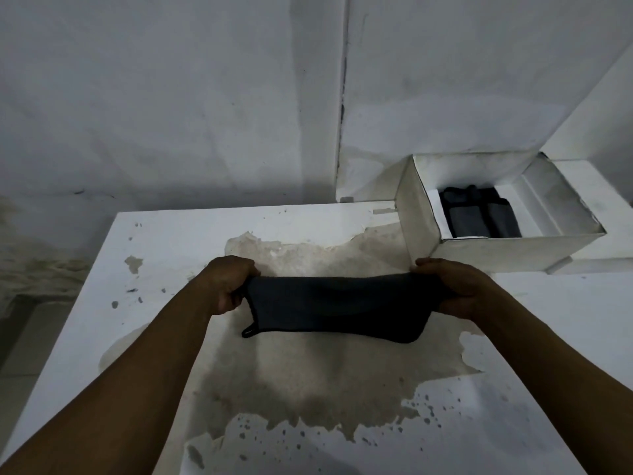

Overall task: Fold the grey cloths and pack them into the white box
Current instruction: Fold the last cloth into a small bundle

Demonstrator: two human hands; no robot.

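A dark grey cloth (337, 305) hangs stretched between both hands above the middle of the white table (164, 241). My left hand (227, 284) grips its left end and my right hand (452, 289) grips its right end. A small loop tab dangles from the cloth's lower left corner. The white box (507, 250) stands open at the table's back right, just beyond my right hand. Folded grey cloths (479, 217) lie inside it on its floor.
The table's white coating is peeled away in a large brown patch (308, 371) under the cloth. The box's lid (589, 125) leans up at the far right. A stained white wall (171, 97) rises behind the table. The table's left edge drops off to the floor.
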